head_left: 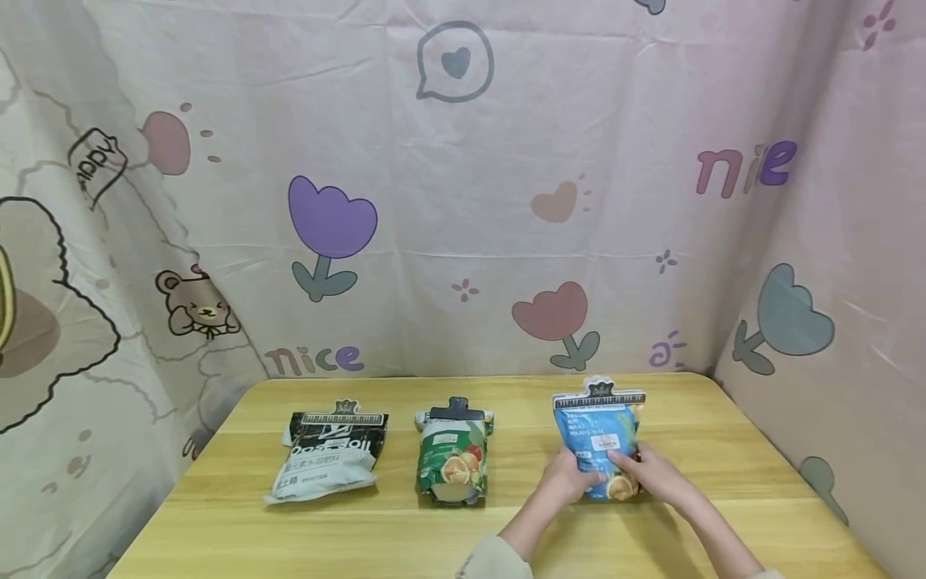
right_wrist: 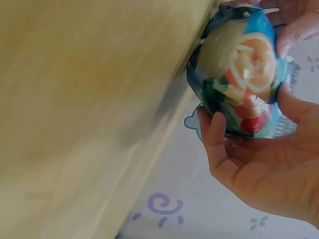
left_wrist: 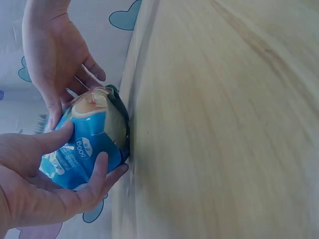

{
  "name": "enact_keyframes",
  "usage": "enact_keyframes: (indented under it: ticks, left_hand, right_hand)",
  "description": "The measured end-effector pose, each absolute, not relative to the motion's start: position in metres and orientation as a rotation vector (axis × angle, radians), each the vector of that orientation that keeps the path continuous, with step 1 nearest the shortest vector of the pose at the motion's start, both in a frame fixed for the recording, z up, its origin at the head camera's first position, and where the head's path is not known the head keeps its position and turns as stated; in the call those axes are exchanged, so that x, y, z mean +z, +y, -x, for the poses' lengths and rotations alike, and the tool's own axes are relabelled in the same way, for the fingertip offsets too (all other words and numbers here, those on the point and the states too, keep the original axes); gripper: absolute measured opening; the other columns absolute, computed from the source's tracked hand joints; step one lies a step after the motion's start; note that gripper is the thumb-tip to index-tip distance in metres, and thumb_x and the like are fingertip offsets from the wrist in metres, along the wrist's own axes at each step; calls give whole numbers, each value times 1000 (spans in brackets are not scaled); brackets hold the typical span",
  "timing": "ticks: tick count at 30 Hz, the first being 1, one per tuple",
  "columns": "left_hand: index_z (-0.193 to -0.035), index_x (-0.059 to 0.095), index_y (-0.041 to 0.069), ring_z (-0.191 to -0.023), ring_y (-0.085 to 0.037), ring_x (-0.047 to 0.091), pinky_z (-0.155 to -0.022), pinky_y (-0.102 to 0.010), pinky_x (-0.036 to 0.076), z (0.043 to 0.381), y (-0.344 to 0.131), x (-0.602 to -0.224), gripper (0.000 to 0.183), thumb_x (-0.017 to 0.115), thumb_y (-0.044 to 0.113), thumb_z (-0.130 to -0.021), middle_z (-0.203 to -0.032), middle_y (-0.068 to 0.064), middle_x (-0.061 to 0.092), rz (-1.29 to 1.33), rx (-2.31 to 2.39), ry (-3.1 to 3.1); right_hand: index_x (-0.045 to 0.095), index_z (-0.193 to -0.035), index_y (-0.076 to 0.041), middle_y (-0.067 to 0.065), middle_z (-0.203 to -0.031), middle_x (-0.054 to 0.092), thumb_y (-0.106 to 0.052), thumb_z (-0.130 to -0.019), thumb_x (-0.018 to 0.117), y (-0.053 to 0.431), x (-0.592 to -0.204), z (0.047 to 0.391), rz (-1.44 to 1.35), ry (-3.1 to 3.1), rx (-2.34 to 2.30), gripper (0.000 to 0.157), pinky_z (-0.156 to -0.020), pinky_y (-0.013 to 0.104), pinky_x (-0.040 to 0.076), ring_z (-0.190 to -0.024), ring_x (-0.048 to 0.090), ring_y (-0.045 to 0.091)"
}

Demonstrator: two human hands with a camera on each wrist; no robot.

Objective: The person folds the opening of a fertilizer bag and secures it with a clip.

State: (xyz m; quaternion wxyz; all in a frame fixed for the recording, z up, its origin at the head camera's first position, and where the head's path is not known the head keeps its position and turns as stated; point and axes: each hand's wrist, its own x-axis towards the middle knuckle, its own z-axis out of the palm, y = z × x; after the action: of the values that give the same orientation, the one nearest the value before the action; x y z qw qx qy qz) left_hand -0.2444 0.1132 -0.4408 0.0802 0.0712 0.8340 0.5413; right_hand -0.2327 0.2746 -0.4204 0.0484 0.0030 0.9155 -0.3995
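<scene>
On the right part of the table stands a blue pouch [head_left: 595, 434] with fruit pictures, its top closed by a wide clip [head_left: 599, 396] with a piano-key pattern. My left hand [head_left: 567, 476] grips the pouch's lower left side, thumb across the front. From the other side my right hand [head_left: 657, 473] holds it, thumb on the front face. In the left wrist view the left hand's fingers [left_wrist: 102, 172] curl under the pouch [left_wrist: 82, 149]. The right wrist view shows the pouch's rounded bottom [right_wrist: 219, 55] between both hands, close against the tabletop.
A green fruit-printed pouch [head_left: 452, 458] with a black clip [head_left: 457, 410] stands mid-table. Left of it, a black-and-white bag [head_left: 325, 466] leans under a piano-key clip [head_left: 343, 416]. A printed curtain [head_left: 463, 161] encloses the wooden table [head_left: 391, 539] at the back and sides.
</scene>
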Motion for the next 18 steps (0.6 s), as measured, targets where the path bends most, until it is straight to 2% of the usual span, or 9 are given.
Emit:
enact_keyframes:
  ticks: [2,7,10,13,15,18]
  left_hand:
    - [-118,48,-9,-77,-25,58,-69,-40,50,245,108,-441,55,73,18,-78,-90,-15,59,-220,1579,2505]
    - [-105,54,-12,-65,-20,51,-57,-33,46,249,101,-441,46,65,29,-86,-78,-11,54,-230,1482,2542]
    - [-97,58,-12,-60,-17,48,-51,-29,43,251,100,-444,45,61,31,-88,-71,-9,50,-224,1495,2566]
    - [-90,60,-11,-59,-17,49,-51,-29,43,250,101,-448,44,60,33,-89,-68,-8,50,-209,1519,2601]
    - [-90,60,-11,-63,-20,52,-55,-32,46,250,102,-449,44,60,33,-88,-73,-11,53,-187,1538,2610]
    - [-105,54,-18,-86,-33,58,-74,-42,49,251,102,-448,52,61,31,-88,-96,-24,57,-163,1573,2599]
  right_hand:
    - [42,-110,19,11,-76,49,-35,-94,51,271,-421,234,17,2801,-1178,56,-59,34,42,-69,49,23]
    - [50,-91,13,12,-73,49,-29,-95,48,264,-422,236,81,2804,-1119,42,-55,33,42,-65,47,22]
    - [50,-97,17,17,-80,53,-29,-97,44,262,-424,237,39,2758,-1148,46,-58,36,46,-70,51,25]
    - [38,-113,26,24,-94,54,-29,-98,42,260,-427,238,23,2709,-1220,57,-60,38,49,-79,54,28]
    - [29,-120,27,32,-101,51,-30,-97,44,259,-428,238,19,2668,-1269,63,-58,38,51,-78,55,28]
    - [17,-125,27,41,-113,43,-33,-96,47,257,-428,238,39,2648,-1304,74,-58,38,52,-78,56,27]
